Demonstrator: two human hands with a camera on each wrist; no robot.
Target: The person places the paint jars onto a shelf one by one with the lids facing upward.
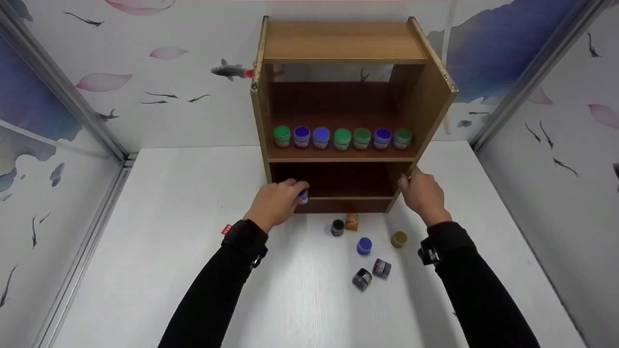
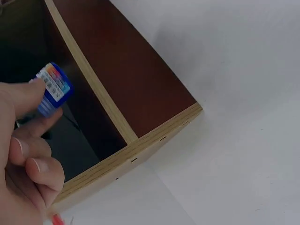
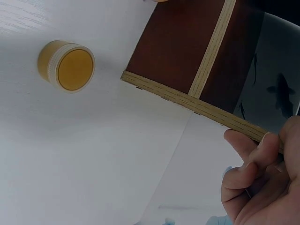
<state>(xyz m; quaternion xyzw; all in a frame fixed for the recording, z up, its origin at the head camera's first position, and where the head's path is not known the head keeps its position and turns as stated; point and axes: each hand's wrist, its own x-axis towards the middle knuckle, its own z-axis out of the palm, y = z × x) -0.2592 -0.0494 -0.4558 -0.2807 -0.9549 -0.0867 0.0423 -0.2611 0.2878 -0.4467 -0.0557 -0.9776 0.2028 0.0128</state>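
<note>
My left hand (image 1: pixel 276 202) pinches a small blue-lidded paint jar (image 2: pixel 55 86) between thumb and fingers, at the left front of the wooden shelf's (image 1: pixel 346 41) lower compartment. In the left wrist view the jar is tilted and its label shows, while the other fingers curl beneath it. My right hand (image 1: pixel 423 194) grips the front edge of the shelf's right side panel (image 3: pixel 187 101), beside the lower compartment. On the middle shelf stands a row of several paint jars with green, blue and violet lids, among them a green-lidded jar (image 1: pixel 342 139).
In front of the shelf on the white table (image 1: pixel 174 241) lie loose jars: a black one (image 1: pixel 337 227), an orange one (image 1: pixel 352 222), a blue-lidded one (image 1: pixel 364 246), an ochre one (image 1: pixel 399 239) and two dark ones lying tilted. Patterned panels (image 1: pixel 193 58) enclose the table.
</note>
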